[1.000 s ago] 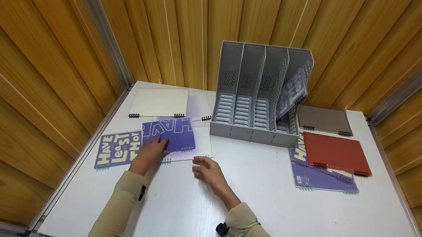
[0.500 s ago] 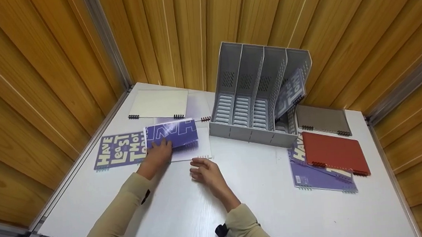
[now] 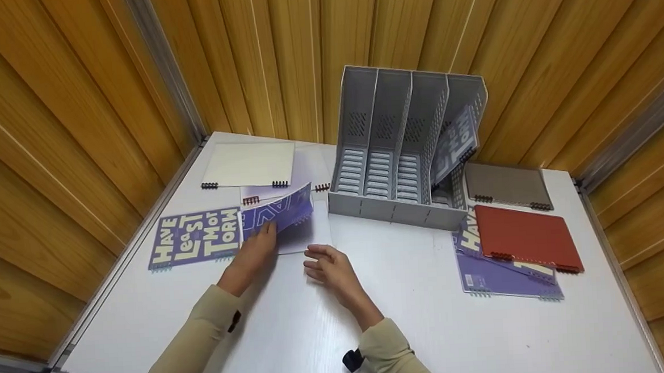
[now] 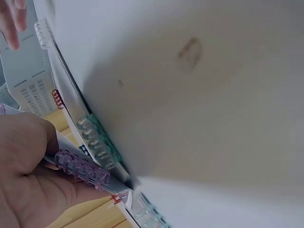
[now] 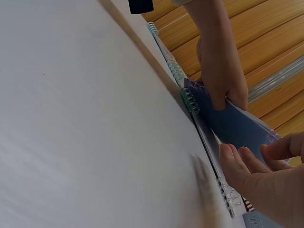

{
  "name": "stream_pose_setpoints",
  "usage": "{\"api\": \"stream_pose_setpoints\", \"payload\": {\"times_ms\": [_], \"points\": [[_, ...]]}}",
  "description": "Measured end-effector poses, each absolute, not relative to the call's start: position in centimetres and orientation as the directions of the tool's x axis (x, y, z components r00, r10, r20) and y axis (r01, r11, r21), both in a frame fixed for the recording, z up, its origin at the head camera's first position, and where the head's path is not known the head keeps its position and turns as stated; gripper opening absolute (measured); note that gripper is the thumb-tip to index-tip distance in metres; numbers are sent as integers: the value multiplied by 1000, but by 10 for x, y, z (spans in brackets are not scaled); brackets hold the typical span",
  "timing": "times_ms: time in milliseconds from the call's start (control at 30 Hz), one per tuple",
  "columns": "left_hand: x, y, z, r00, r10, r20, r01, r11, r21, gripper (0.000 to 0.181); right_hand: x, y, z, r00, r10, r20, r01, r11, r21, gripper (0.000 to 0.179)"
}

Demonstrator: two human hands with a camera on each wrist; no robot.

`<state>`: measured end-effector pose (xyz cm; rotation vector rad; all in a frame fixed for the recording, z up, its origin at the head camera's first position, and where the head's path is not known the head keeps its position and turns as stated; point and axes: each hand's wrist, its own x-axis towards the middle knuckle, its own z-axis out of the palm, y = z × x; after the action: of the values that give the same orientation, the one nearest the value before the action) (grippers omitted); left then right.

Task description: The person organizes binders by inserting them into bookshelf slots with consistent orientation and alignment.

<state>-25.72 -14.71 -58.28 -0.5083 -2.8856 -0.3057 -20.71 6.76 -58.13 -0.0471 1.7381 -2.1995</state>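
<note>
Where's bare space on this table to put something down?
Widest: the bare table between the right hand and the red-topped pile, in front of the gray organizer. Another lies left of the left sleeve, in front of the leftmost notebook. Crowded: around the held purple notebook, and right of the organizer, where notebooks overlap.

The held purple notebook (image 3: 292,211) looks smooth, the table (image 3: 459,333) shiny, the rack (image 3: 396,210) dull plastic, the walls (image 3: 291,58) wood, the sleeves (image 3: 200,330) cloth.

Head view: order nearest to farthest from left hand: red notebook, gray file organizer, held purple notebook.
1. Held purple notebook: in the left hand.
2. Gray file organizer: beyond the hand, to its right.
3. Red notebook: farther right.
</note>
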Motion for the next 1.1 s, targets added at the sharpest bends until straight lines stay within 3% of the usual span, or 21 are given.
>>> {"api": "stream_pose_setpoints", "payload": {"times_ms": [200,333,433,567,667,833,1100], "points": [[-248,-136,-579,-915,318,248,349,933,89,43,-208,69,-578,-942,-281,-181,246,-214,-945,40],[-241,-126,-579,-845,381,374,394,918,-46,43,-207,68,-577,-946,-273,-173,235,-215,-948,41],[-234,-115,-580,-820,393,416,446,894,35,44,-206,68,-575,-949,-267,-166,226,-214,-950,41],[-225,-101,-581,-855,350,383,483,807,340,49,-207,69,-570,-957,-262,-126,187,-223,-957,42],[-220,-91,-583,-864,355,358,490,756,434,49,-207,71,-566,-961,-261,-85,151,-243,-958,47],[-218,-76,-583,-864,364,348,493,751,439,51,-207,75,-561,-966,-253,-51,125,-285,-950,58],[-216,-54,-583,-795,404,452,548,799,249,47,-213,88,-558,-989,-150,-17,54,-242,-969,56]]}}
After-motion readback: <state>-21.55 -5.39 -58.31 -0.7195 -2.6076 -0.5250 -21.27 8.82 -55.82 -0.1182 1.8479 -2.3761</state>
